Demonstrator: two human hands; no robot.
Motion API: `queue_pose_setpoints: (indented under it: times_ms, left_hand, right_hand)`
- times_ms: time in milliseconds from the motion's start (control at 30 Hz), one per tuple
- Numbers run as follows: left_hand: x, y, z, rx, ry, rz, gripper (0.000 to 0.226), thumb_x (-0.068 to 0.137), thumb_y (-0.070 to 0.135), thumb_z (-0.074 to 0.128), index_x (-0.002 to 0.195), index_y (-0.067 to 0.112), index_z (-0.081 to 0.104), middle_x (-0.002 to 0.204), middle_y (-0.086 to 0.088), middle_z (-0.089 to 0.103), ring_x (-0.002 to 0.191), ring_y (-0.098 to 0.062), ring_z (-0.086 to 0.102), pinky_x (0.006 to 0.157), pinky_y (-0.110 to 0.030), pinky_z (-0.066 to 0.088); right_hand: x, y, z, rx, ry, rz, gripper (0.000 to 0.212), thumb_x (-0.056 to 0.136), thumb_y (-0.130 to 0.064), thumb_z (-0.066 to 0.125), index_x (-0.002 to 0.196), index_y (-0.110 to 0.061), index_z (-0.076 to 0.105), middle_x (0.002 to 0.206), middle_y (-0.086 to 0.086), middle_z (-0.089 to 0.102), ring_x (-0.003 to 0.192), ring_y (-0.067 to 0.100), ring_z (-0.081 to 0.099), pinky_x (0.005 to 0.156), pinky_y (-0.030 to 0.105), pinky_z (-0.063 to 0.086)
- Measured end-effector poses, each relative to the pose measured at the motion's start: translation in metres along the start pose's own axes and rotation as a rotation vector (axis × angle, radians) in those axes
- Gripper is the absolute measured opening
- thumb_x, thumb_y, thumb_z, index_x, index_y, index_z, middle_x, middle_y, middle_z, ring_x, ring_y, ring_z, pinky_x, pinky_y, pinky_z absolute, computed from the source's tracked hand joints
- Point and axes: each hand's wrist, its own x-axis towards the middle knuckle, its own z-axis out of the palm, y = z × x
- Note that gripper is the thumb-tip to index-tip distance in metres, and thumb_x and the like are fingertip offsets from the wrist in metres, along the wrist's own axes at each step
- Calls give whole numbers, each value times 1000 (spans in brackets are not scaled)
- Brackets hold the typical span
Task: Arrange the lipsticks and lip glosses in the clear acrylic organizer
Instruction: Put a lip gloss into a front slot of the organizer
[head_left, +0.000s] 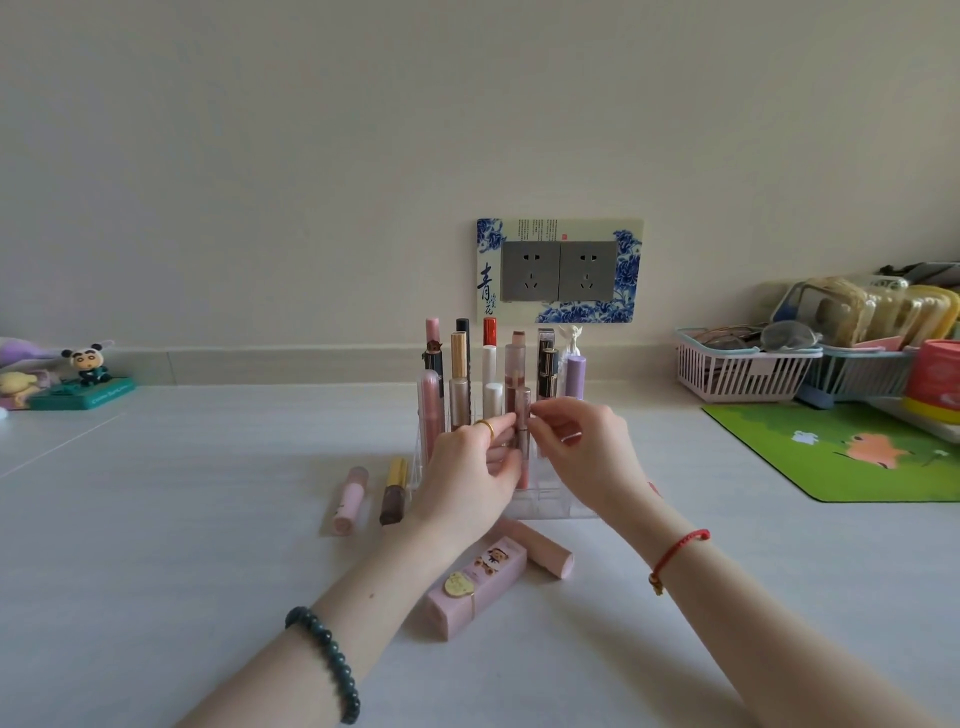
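A clear acrylic organizer (550, 506) stands mid-table with several lipsticks and glosses upright in its back rows. Both hands hold one rose-pink lip gloss tube (522, 415) upright over a front slot. My left hand (470, 467) pinches its lower part and my right hand (582, 441) pinches its cap. Left of the organizer a pale pink gloss (350, 499) and a brown gloss with a gold cap (394, 491) lie flat. In front lie a pink square lipstick box (475, 587) and a round pink lipstick (545, 551).
The white table (208, 519) meets the wall behind the organizer. A green mat (857, 452) and pink and blue baskets (743, 369) with a red tin (935, 379) fill the right side. Toy figures (83, 374) stand at the far left.
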Motion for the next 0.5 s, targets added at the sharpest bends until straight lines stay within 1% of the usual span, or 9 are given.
queue_pose_setpoints:
  times_ms: [67,133,200,233,267,300,400,467,500]
  left_hand:
    - [0,1,-2,-8,10,-5,44,86,8,56,129,7,48,124,-6,60,106,-7,58,76,5,37]
    - [0,3,-7,-5,33,-1,40,86,11,57,126,8,52,120,-5,63,102,-7,60,76,3,40]
    - [0,7,-15,-4,68,23,32,86,17,57,117,9,59,106,-4,69,87,-6,65,73,-7,50]
    - [0,9,-21,-21,83,35,27,87,19,55,111,8,63,95,-3,72,76,-6,67,67,-15,55]
    - [1,11,-27,-52,102,43,25,88,21,53,104,6,66,83,-1,72,66,-6,68,60,-20,57]
    - [2,12,-34,-91,130,48,25,89,22,50,96,5,67,74,0,70,58,-8,67,54,-21,56]
    - [6,7,-53,-189,242,39,30,91,20,47,73,8,67,55,0,65,44,-13,62,44,-17,49]
    - [5,-2,-64,-194,287,22,35,92,20,45,64,11,65,49,-1,63,40,-12,58,41,-15,45]
    - [4,-8,-69,-172,296,10,37,93,20,45,62,11,64,47,-1,62,38,-10,56,40,-13,43]
  right_hand:
    - [5,-3,-10,34,76,-11,17,82,-12,61,95,-8,70,80,1,69,65,5,60,68,10,49]
    - [12,-6,-27,97,170,-19,15,81,-12,62,94,-9,71,76,-4,67,63,-1,60,66,8,51]
    - [21,-2,-48,144,225,7,14,81,-13,63,93,-9,70,74,-2,67,58,-3,60,60,8,51]
    - [24,3,-57,138,227,35,14,81,-12,63,92,-9,70,72,-1,67,53,-3,59,56,6,50]
    - [26,10,-64,92,209,76,13,80,-12,63,91,-9,71,70,0,67,48,-5,58,51,4,47]
    - [26,19,-70,4,171,129,13,79,-12,63,89,-9,71,68,1,66,45,-6,56,48,3,45]
    - [20,41,-71,-266,-33,295,13,77,-12,65,86,-5,71,69,6,63,40,-4,52,43,9,40]
    - [17,49,-65,-350,-150,383,14,77,-13,66,85,-3,71,79,10,65,48,3,52,43,13,38]
    - [16,51,-62,-383,-190,421,16,77,-15,66,86,-3,70,84,12,66,57,13,53,45,16,37]
